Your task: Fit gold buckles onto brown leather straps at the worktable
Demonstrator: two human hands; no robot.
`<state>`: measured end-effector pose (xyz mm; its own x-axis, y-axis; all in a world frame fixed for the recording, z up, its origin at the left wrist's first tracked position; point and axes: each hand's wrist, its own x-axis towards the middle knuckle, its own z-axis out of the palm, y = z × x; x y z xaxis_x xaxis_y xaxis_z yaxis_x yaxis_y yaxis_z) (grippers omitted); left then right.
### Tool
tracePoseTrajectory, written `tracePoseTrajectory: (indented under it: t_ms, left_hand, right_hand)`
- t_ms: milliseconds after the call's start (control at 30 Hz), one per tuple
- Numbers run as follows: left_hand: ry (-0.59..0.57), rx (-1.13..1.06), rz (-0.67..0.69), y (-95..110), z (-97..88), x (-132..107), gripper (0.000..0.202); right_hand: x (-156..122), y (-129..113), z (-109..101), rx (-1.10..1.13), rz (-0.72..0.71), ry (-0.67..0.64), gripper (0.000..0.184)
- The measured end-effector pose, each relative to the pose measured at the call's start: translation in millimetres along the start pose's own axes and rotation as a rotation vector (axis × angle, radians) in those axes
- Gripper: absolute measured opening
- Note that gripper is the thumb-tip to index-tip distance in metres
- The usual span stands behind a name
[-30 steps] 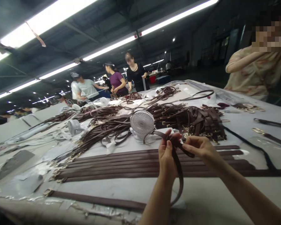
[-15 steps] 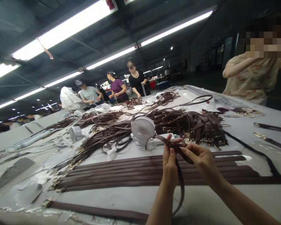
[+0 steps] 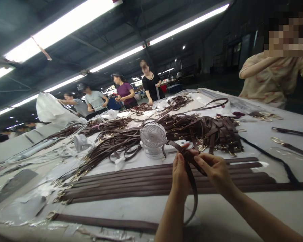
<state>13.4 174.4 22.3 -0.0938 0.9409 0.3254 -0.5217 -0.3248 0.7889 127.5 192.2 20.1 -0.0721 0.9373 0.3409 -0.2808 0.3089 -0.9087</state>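
Partly hidden by your fingers, the narrow dark-brown leather strap [image 3: 193,181] is pinched in both your left hand [image 3: 180,172] and your right hand [image 3: 217,169] above the pale flat table [image 3: 111,206], its overlapping part hard to make out. Its loop hangs beside your left wrist, and the lower edge of view cuts off your 2 forearms. The round white fan [image 3: 153,134] stands near your left hand, and table surface shows between your forearms.

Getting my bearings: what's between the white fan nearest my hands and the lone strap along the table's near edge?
A row of flat brown straps lies between the fan and the lone strap, as the head view shows.
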Motion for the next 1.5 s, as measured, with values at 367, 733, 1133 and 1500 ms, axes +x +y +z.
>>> tracePoseTrajectory:
  t_ms: [367, 733, 1133, 1500]
  left_hand:
    - [0.014, 0.145, -0.109, -19, -19.2, -5, 0.056]
    - [-0.384, 0.32, 0.004, 5, -9.0, 0, 0.04]
    - [-0.275, 0.339, 0.05, 5, -10.5, 3, 0.027]
    - [-0.262, 0.371, 0.023, 7, -9.3, 1, 0.051]
  right_hand:
    - [-10, -1, 7, -0.028, -0.145, 0.071, 0.029]
    - [3, 6, -4, -0.07, -0.126, 0.039, 0.028]
    - [18, -5, -23, -0.004, 0.022, -0.234, 0.042]
    - [8, -2, -7, 0.062, 0.096, -0.177, 0.038]
